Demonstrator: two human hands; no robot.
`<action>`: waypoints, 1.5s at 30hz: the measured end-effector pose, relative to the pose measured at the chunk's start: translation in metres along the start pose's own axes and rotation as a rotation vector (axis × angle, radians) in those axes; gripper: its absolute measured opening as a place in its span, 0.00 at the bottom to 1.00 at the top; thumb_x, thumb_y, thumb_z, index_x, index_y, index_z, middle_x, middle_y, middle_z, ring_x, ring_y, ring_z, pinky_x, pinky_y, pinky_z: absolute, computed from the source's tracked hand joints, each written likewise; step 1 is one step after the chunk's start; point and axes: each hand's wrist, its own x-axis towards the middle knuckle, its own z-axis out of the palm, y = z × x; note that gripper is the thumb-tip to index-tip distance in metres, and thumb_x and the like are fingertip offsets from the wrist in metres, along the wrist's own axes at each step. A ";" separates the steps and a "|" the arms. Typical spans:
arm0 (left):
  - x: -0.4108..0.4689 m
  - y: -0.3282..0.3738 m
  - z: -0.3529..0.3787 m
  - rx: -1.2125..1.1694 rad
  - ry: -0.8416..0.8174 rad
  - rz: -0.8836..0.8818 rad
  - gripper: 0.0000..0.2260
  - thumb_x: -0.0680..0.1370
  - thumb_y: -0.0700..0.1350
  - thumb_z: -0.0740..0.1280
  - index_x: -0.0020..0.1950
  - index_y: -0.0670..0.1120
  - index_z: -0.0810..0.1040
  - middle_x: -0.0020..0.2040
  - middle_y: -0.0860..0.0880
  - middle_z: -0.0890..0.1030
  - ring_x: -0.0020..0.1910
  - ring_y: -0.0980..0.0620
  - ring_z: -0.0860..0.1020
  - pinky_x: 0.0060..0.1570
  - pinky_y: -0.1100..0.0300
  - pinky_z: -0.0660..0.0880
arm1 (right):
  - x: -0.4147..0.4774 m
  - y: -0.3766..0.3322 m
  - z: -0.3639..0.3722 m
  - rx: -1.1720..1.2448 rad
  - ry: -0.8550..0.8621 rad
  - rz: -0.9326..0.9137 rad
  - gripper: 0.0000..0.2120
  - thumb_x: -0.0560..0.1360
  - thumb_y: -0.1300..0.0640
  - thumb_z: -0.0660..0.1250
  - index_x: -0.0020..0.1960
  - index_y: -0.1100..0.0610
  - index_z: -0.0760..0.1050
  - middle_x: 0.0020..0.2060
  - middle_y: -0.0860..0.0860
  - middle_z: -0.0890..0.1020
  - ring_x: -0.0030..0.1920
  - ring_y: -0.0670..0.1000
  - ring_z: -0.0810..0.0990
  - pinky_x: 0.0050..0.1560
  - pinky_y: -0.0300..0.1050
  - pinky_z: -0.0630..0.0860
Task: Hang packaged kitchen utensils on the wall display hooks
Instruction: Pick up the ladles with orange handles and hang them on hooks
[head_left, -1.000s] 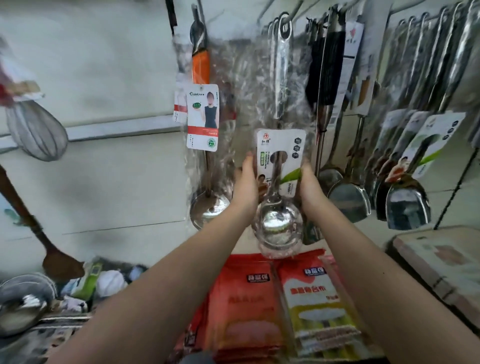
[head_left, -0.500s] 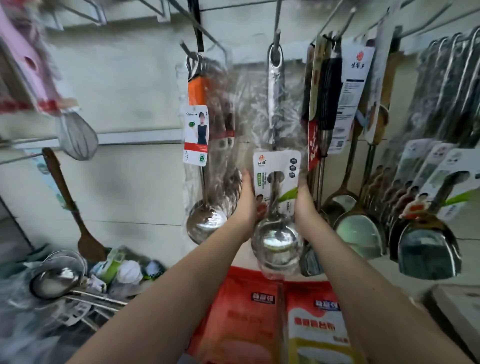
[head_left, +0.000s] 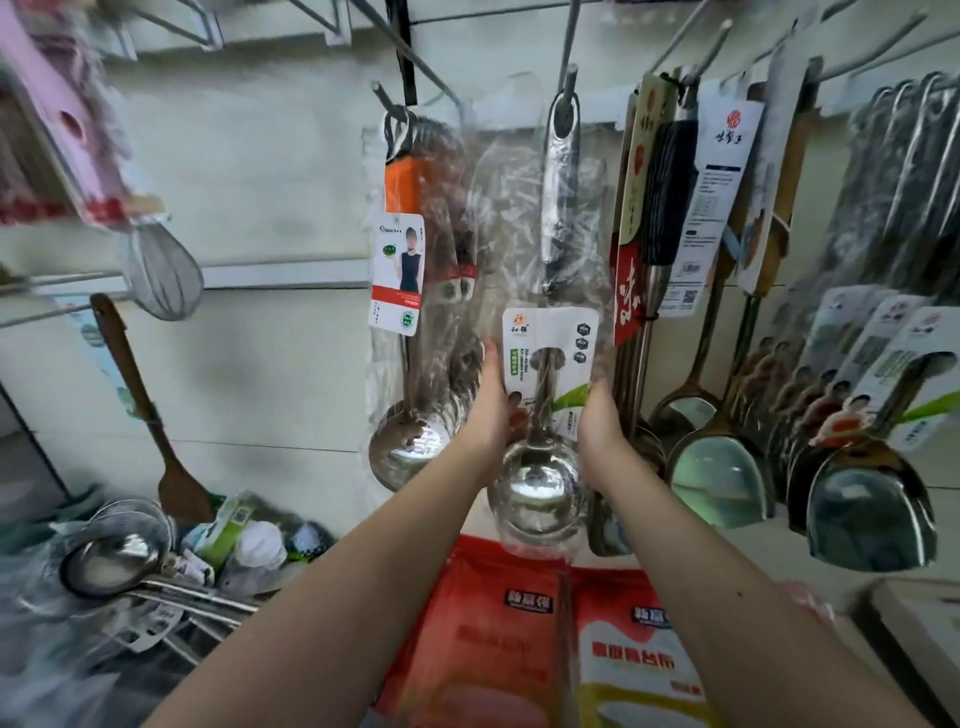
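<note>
Two grips on one packaged ladle (head_left: 540, 483) at frame centre: left grip (head_left: 491, 410) pinches the card's 9 o'clock edge, right grip (head_left: 602, 415) clasps the 3 o'clock edge w/ fingers tucked behind the sleeve. Handle eye is up at 12 o'clock, apparently already over the hook (head_left: 570, 78), so the ladle hangs about upright, bowl at 6. Handling, by my read: steel, so stiff and heaviest at the bowl end, prob. swings if let go fast. The clear sleeve is thin, crinkly and slippery, so it'd slide under a loose pinch. Best hold is the stiff card either side of the shaft, or the shaft itself through the film, not the loose film higher up. Containers: the sleeve holds just the one ladle + its card. At its 9 o'clock, v. close, the orange-handled ladle (head_left: 410, 182) hangs in its own clear film. At 3, spatulas (head_left: 719, 480) w/ card tags, no bags I can make out. At 6, red packs (head_left: 498, 634), contents unclear. At 8, a loose ladle (head_left: 106, 558) lies among plastic-wrapped stock.
</note>
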 end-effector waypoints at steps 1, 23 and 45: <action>0.001 -0.001 0.000 0.004 -0.009 0.000 0.33 0.78 0.67 0.40 0.71 0.52 0.70 0.59 0.53 0.76 0.59 0.52 0.74 0.67 0.51 0.66 | -0.001 0.000 0.001 -0.012 0.014 -0.006 0.28 0.80 0.40 0.43 0.64 0.54 0.72 0.57 0.56 0.77 0.56 0.55 0.76 0.58 0.48 0.71; -0.060 0.029 0.007 -0.065 0.161 0.324 0.21 0.82 0.50 0.58 0.74 0.46 0.65 0.65 0.52 0.76 0.62 0.55 0.75 0.57 0.67 0.69 | -0.049 -0.005 -0.040 -0.357 0.149 -0.239 0.28 0.80 0.39 0.47 0.70 0.54 0.68 0.63 0.48 0.75 0.62 0.48 0.73 0.63 0.42 0.65; -0.072 -0.036 0.156 0.037 -0.055 0.585 0.08 0.77 0.35 0.65 0.50 0.47 0.71 0.45 0.51 0.75 0.44 0.58 0.75 0.48 0.66 0.73 | -0.101 -0.053 -0.168 -0.518 0.331 -0.760 0.07 0.78 0.62 0.63 0.49 0.51 0.75 0.43 0.45 0.81 0.46 0.47 0.81 0.48 0.38 0.77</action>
